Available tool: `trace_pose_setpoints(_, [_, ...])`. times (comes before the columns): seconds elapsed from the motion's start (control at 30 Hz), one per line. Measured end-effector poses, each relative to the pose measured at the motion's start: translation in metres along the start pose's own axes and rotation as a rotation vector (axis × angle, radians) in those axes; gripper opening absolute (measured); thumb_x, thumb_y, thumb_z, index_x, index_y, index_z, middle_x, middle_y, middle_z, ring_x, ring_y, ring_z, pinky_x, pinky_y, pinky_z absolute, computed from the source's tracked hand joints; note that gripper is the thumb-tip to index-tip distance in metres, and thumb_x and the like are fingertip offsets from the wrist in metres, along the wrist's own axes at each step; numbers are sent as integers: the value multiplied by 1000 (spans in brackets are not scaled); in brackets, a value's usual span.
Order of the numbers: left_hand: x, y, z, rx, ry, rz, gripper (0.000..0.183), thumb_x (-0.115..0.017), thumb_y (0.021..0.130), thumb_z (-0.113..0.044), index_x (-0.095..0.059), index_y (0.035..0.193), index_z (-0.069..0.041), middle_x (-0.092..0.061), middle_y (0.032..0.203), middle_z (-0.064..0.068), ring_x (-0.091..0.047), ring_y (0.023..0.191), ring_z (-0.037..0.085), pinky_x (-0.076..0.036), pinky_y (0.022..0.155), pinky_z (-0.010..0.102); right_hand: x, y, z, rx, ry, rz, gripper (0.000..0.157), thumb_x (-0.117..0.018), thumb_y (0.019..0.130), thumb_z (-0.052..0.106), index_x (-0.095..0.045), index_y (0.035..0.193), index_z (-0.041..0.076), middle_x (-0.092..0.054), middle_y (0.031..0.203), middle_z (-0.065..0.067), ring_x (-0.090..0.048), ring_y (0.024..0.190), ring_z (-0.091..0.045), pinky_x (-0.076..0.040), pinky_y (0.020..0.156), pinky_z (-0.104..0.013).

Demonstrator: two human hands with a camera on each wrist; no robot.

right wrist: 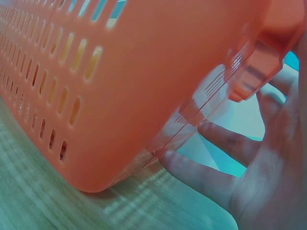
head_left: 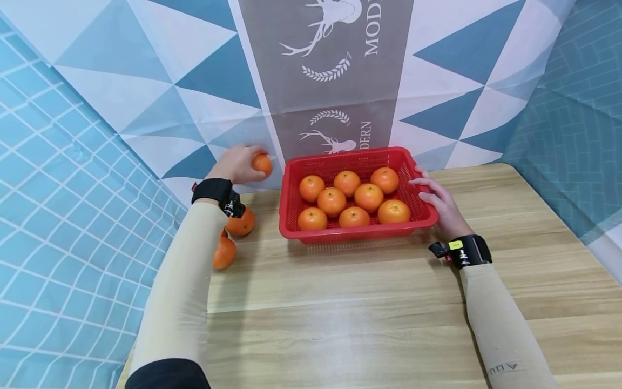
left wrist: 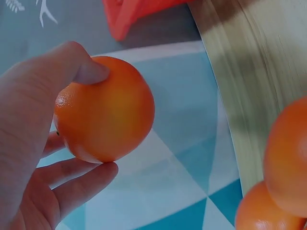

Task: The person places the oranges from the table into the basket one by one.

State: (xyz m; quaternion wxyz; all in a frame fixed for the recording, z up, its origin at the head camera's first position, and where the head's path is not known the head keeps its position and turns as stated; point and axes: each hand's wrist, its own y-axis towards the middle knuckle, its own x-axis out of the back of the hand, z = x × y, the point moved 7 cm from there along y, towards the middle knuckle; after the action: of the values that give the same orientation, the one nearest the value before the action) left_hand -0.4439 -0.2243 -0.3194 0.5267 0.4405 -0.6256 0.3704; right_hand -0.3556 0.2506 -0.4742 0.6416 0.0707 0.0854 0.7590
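My left hand [head_left: 239, 164] holds an orange [left wrist: 108, 112] above the table's back left, beside the basket. In the left wrist view the thumb lies on top of the fruit and fingertips support its underside. The red plastic basket [head_left: 335, 233] stands on the table with several oranges [head_left: 332, 202] spread inside it. At its right end, my right hand [head_left: 442, 208] grips the rim. Two fingertips [right wrist: 208, 128] of that hand meet the slotted outer wall [right wrist: 144, 96] in the right wrist view; its thumb is hard to make out there.
More loose oranges [head_left: 241, 222] sit on the table's left side, partly hidden by my left forearm. The wooden table [head_left: 330, 313] backs onto a patterned cloth wall [head_left: 320, 97]. A blue tiled-print cloth [head_left: 73, 216] hangs along the left edge.
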Motion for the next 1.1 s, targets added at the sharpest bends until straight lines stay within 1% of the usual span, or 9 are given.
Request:
trace_pose_setpoints(0.2, [3,10,-20,-19,1,0,60,-75,100,-27,-62,156,-12,-61,149,24,-54,135,42,-59,107,58,0,0,-1,-10,-8,0,39,-52,116,18,-64,152,11,-17,193,5,2,181,-27,-58,102,-9])
trace_pose_setpoints(0.4, [8,21,-45,-57,44,-6,63,-76,99,-28,-60,157,-12,-62,150,24,-58,133,43,-59,109,58,0,0,0,3,7,12,38,-52,115,18,-63,150,10,-14,193,2,2,181,-32,-58,103,-11])
trace_pose_setpoints(0.67, [4,31,-79,-88,90,1,64,-78,98,-31,-61,158,-16,-62,148,21,-60,130,40,-62,109,54,0,0,-1,-10,11,2,40,-52,115,18,-63,153,11,-16,192,6,1,181,-28,-59,102,-10])
trace_pose_setpoints(0.8, [3,35,-94,-110,105,-6,63,-77,99,-31,-61,159,-18,-61,151,20,-60,133,39,-62,112,53,-2,0,-1,-7,11,5,39,-52,115,18,-63,152,12,-16,193,6,2,181,-28,-59,102,-10])
trace_pose_setpoints(0.97, [0,41,-111,-120,94,-12,64,-78,100,-33,-61,160,-22,-59,157,19,-61,135,39,-62,113,53,-4,-1,0,-13,18,31,43,-53,116,20,-59,158,11,-11,193,5,-1,180,-35,-60,101,-12])
trace_pose_setpoints(1.1, [-5,48,-127,-147,105,-11,62,-76,101,-33,-61,160,-24,-59,160,18,-61,137,39,-59,117,54,-4,-3,2,-17,18,45,47,-53,116,21,-54,161,8,-6,194,4,-1,179,-40,-60,101,-13])
